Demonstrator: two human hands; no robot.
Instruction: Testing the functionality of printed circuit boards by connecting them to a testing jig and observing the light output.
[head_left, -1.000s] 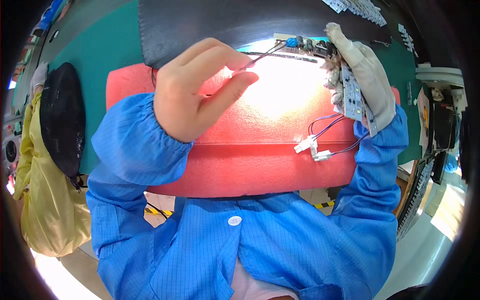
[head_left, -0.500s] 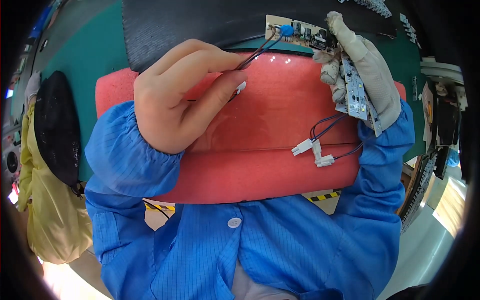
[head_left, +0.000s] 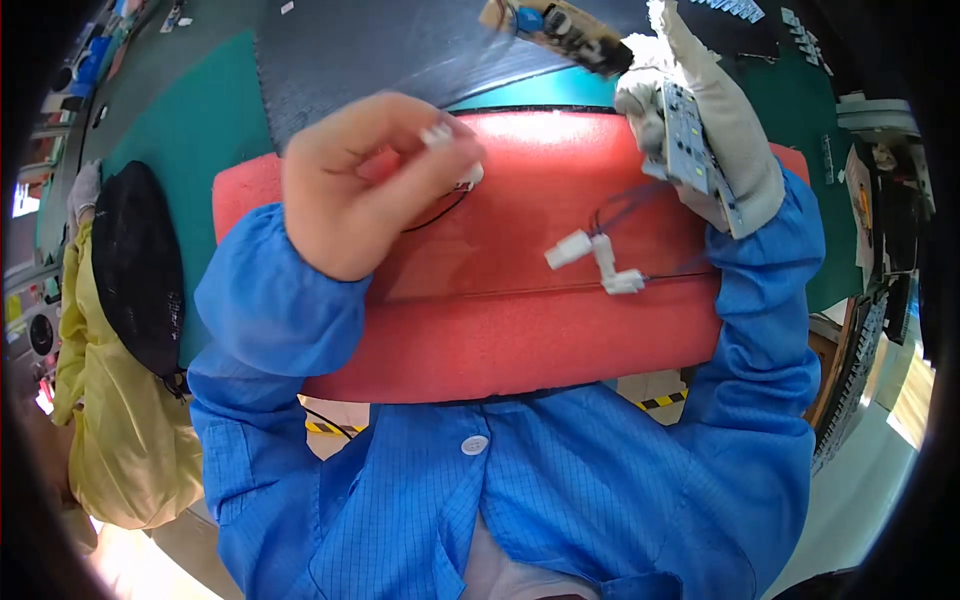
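Note:
My bare left hand is pinched shut on a small white connector with a dark wire hanging from it, above a red foam pad. My right hand, in a white glove, grips a circuit board and a white strip board at the pad's far right corner. Dark wires run from the right hand to three white connectors lying on the foam.
A black ribbed mat lies beyond the foam on a green table surface. At the left a person in a yellow coat with a black cap is close by. Racks and equipment stand at the right.
My left hand has drawn back from the circuit board toward the foam's middle, carrying the white connector and its wire. The right hand has kept hold of the boards.

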